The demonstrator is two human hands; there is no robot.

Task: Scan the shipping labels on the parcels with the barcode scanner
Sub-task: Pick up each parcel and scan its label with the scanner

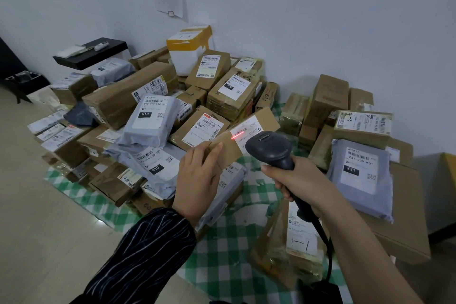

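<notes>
My left hand [197, 175] holds a brown cardboard parcel [265, 118] by its near end, lifted and tilted above the pile. A white shipping label [248, 132] on its top face carries a red scan line across the barcode. My right hand [296, 180] grips the handle of a dark grey barcode scanner [270, 149], whose head points at that label from just to the right. The scanner's black cable runs down past my right forearm.
Several brown boxes and grey mailer bags with labels are heaped on a green checked cloth [222, 254] on the floor against a white wall. A second pile [345, 131] lies to the right. A labelled parcel [283, 254] lies under my right arm. A black shelf [91, 53] stands at the left.
</notes>
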